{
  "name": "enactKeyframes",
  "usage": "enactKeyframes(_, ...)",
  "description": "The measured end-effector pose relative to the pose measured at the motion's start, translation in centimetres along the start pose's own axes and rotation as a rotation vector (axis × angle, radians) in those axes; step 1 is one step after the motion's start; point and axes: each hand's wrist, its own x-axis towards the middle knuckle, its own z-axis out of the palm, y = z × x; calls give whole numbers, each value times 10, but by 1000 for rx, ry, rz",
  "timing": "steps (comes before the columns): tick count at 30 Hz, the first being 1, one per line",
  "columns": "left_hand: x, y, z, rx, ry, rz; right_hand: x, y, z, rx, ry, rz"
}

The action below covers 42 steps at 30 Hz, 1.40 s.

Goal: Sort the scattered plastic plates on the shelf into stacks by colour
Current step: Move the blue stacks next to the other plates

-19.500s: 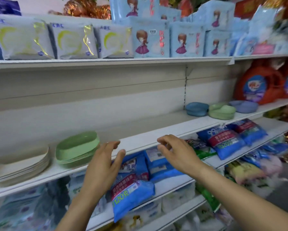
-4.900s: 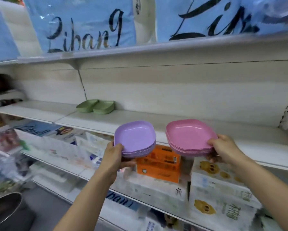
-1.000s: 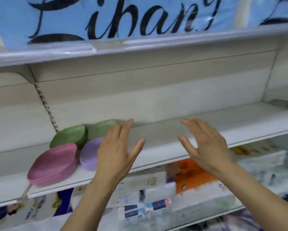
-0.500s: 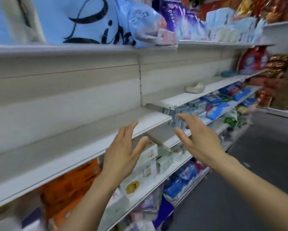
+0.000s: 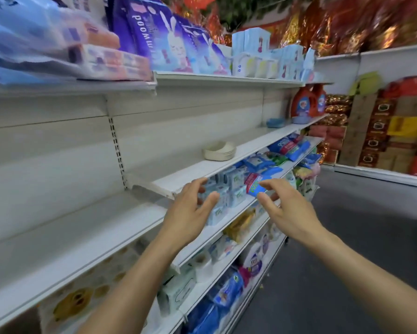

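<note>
Now the view is swinging right along the aisle, and the pink, purple and green stacks that were sitting by the hands a second ago are dropping out of sight. Both hands are travelling empty, just as they were. The left hand (image 5: 190, 213) is hanging in the air with fingers spread and lightly bent. The right hand (image 5: 288, 210) is doing the same just beside it. Neither is touching anything, and both are passing in front of the packets (image 5: 229, 191) one level down.

Coming into view on the shelf (image 5: 251, 147) is a cream stack of plates (image 5: 219, 150), sitting well ahead of the hands. Farther along, near the orange detergent bottles (image 5: 304, 104), the blue plates (image 5: 275, 122) are lying in two separate spots. They are too small here to count.

So the work seems to be shifting down the shelf. The cream ones are looking gathered already, while the blue are looking like the colour still waiting to be brought into one stack.
</note>
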Motion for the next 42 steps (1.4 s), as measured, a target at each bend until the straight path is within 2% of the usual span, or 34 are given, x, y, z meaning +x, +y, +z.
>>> enactKeyframes(6,118,16,82,21,-40,8,96,86,-16,-10,19,56)
enactKeyframes(11,186,28,159,376,32,153,143,172,-34,-235,22,39)
enactKeyframes(17,272,47,265,500,42,200,205,296,-55,-352,26,-4)
enactKeyframes(25,397,101,409,425,36,73,318,478,-108,-349,-86,3)
enactKeyframes(29,453,122,464,331,21,57,373,538,-120,-324,-117,1)
enactKeyframes(37,600,118,544,236,-16,-38,515,659,-96,-194,-138,15)
enactKeyframes(42,706,95,590,113,-33,-157,621,723,-70,-111,-140,12)
